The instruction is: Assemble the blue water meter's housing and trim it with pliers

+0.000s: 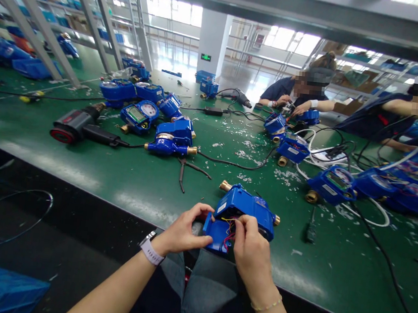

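At the near edge of the bench lies a blue water meter (246,203) with brass threaded ends, its housing opened toward me. A blue cover (216,233) sits against its near side, and my left hand (186,229) grips that cover by its left edge, thumb below and fingers above. Thin yellow and red wires (228,238) run between housing and cover. My right hand (253,248) is closed, thumb and forefinger pinching the yellow wire. The wire's end is hidden by the fingers.
Beyond my hands lie pliers (183,171), a heat gun (76,125) and several blue meters (169,140). More meters (331,184) and tangled cables (305,161) occupy the right side. Plastic scraps litter the green bench (124,177). Two co-workers (297,93) work across it.
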Available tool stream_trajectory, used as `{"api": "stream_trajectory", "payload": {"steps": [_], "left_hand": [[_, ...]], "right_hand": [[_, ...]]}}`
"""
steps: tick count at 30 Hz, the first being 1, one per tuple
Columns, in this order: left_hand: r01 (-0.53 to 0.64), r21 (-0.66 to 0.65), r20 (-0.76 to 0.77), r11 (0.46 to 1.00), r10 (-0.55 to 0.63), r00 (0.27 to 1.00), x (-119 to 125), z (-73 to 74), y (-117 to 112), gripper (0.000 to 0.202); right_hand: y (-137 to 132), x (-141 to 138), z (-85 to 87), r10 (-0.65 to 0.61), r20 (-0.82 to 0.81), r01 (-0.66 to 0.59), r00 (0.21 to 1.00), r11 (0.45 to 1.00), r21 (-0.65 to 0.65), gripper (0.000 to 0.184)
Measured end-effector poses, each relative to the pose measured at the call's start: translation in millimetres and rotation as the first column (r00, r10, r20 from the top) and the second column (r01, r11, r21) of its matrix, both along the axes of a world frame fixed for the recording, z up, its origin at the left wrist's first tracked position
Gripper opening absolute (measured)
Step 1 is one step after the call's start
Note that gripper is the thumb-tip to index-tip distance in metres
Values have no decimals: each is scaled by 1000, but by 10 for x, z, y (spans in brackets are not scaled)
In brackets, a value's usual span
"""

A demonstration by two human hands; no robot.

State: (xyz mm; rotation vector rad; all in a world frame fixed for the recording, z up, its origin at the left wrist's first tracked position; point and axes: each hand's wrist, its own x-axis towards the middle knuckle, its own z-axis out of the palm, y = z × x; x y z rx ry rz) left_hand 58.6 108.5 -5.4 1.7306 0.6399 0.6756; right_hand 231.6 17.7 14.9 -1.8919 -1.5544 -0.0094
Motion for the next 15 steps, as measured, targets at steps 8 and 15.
{"api": "stream_trajectory", "payload": {"steps": [8,15], "left_hand": [[-30,86,-32,996,33,999,-1,-3,-11,49],[-72,281,-19,957,80,997,-27,-69,-43,50]], "right_hand": [[-190,64,-56,129,-353,-114,927,991,63,15],[-305,17,-27,392,-139,-372,909,916,148,27]]}}
